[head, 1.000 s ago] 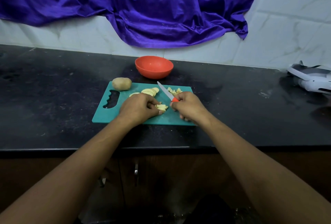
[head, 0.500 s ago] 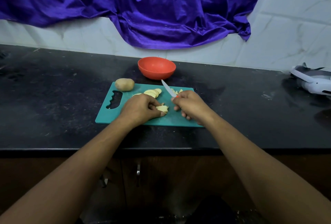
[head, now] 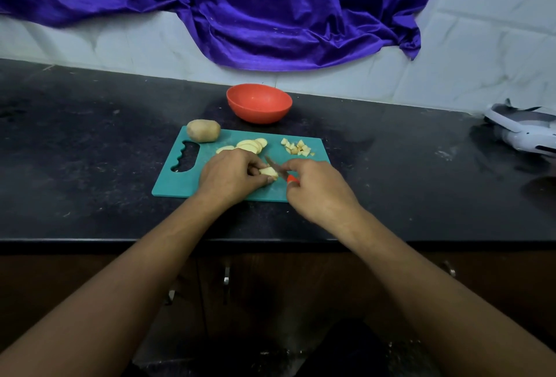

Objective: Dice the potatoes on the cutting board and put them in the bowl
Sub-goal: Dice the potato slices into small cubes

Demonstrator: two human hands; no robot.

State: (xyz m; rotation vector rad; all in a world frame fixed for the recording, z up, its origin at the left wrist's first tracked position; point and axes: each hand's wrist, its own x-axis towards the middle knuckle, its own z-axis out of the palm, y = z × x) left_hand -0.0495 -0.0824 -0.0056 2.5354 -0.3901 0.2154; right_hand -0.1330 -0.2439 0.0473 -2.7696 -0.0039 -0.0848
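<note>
A teal cutting board lies on the black counter. My left hand pinches a small stack of potato slices against the board. My right hand grips a knife with an orange handle; its blade lies across the stack. More round slices sit behind my left hand. A pile of diced pieces rests at the board's far right. A whole unpeeled potato sits on the far left corner. The orange bowl stands behind the board, looking empty.
A white and grey device lies at the counter's right end. Purple cloth hangs on the tiled wall behind. The counter's front edge runs below my wrists, with cabinet doors and handles beneath.
The knife blade, raised and pointing away before, has come down onto the slices held by my left hand. The diced pile is now uncovered at the far right.
</note>
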